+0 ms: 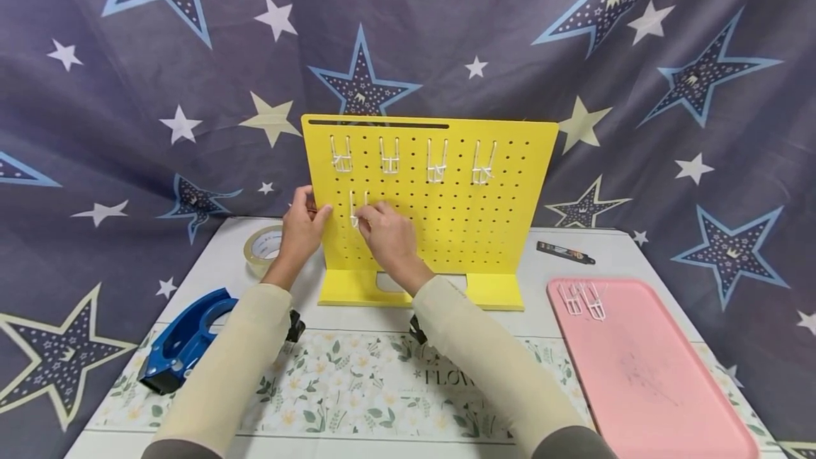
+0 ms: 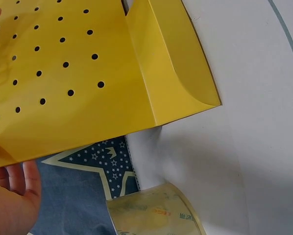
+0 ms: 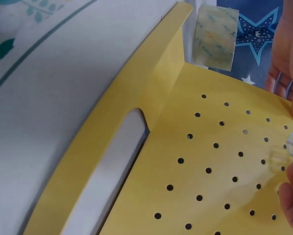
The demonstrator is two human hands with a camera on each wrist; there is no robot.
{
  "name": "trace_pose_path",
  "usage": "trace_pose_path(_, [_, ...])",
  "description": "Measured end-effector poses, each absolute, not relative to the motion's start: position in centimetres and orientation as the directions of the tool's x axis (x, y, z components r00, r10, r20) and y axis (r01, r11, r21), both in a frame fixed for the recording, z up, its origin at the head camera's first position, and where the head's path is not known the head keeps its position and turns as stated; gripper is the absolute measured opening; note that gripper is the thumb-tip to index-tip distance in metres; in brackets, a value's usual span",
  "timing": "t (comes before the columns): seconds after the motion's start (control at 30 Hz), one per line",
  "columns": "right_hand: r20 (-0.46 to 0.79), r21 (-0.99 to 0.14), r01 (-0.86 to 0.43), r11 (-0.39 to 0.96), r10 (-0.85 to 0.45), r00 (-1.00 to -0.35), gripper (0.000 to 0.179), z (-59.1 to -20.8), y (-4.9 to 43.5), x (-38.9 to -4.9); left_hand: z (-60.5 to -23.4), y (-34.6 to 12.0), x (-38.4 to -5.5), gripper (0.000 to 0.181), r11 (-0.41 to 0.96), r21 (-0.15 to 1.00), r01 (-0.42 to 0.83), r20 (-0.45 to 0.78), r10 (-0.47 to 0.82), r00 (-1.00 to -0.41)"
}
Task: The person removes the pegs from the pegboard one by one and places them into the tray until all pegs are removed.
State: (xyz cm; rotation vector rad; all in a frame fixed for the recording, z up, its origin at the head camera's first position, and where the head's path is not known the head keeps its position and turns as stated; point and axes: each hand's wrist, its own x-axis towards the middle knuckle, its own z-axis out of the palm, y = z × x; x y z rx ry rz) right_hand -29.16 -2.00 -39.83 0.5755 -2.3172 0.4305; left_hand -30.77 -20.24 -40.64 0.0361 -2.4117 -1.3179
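Observation:
A yellow pegboard stands upright on its base. My left hand grips its left edge, thumb on the front and fingers behind, as the left wrist view also shows. At a white wire hook on the left of the board, below the top row, my right hand pinches the lower right part with thumb and fingertips. That hook's end shows at the edge of the right wrist view, next to the fingers. Along the top of the board hang several more white wire hooks.
On the right lies a pink tray with a few white wire hooks in its far left corner. A dark, narrow packet lies behind it. To the left are a tape roll and a blue tape dispenser.

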Motion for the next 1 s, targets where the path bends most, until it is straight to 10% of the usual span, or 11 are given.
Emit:
trace_pose_path(0.53, [0.712, -0.15, -0.622, 0.769, -0.353, -0.608, 0.007, -39.6, 2.2, -27.4, -40.7, -20.1, -31.1, 0.043, 0.583, 0.798, 0.149, 0.324, -0.208, -0.923])
trace_pose_path(1.0, [0.556, -0.309, -0.629, 0.713, -0.401, -0.728, 0.005, -38.8, 11.6, -24.6, -40.5, -20.0, -30.8, 0.043, 0.587, 0.797, 0.139, 0.317, -0.211, -0.925])
